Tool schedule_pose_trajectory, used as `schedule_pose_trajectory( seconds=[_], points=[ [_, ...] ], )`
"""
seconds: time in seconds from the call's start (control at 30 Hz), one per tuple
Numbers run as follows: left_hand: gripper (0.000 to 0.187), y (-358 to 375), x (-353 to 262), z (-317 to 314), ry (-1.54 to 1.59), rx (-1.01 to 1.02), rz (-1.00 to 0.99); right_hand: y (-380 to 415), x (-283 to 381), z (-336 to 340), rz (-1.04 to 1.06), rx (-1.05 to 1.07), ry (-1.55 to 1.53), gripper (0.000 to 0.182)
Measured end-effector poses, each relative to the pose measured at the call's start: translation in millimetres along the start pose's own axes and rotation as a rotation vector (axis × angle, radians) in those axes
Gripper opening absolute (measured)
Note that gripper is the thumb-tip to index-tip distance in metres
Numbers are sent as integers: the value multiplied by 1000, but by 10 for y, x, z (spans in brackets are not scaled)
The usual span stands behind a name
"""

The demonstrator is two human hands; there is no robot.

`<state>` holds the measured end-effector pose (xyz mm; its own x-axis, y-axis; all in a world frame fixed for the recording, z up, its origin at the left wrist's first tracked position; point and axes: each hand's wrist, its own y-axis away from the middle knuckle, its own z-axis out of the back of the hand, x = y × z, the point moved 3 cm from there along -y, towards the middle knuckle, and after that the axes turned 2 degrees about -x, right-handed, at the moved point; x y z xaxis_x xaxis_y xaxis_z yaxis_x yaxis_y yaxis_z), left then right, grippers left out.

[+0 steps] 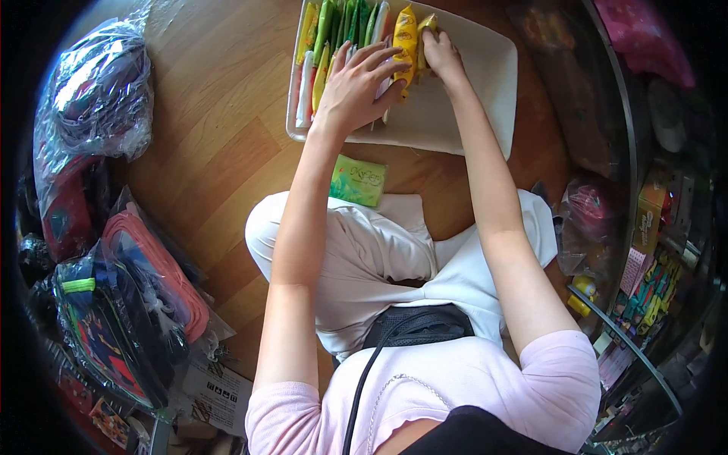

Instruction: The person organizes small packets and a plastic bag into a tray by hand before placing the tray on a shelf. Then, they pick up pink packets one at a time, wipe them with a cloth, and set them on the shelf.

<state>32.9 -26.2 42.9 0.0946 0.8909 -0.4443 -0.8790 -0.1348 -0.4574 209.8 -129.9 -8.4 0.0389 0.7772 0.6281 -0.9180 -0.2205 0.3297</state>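
A white tray [485, 91] holds a row of slim upright packets in green, yellow and white, packed toward its left side. My left hand [358, 87] lies over the green packets [326, 30], fingers stretched out and the tips against a yellow patterned packet [406, 45]. Just right of that packet, my right hand [443, 56] is closed on another yellow packet [424, 38], its fingertips at the upper part. My left fingers and palm hide part of the row. What the packets contain cannot be made out.
A flat green packet [359, 180] lies on the wooden floor [220, 152] near my crossed legs. Plastic-wrapped goods [102, 83] and a bagged dark backpack [106, 326] stand at the left. On the right are a wire rack [644, 349] and small colourful items [648, 292].
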Motion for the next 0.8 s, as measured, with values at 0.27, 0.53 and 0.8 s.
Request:
schedule_pose_trajectory(
  seconds=[0.27, 0.53, 0.8],
  points=[
    [26, -8, 91, 58, 96, -124, 24, -39, -264, -250, 165, 50, -230, 51],
    [23, -4, 182, 172, 94, -281, 14, 1659, -349, 411, 657, -228, -187, 17],
    [28, 87, 350, 444, 18, -256, 137, 2577, -690, -526, 655, -54, 459, 33]
  ],
)
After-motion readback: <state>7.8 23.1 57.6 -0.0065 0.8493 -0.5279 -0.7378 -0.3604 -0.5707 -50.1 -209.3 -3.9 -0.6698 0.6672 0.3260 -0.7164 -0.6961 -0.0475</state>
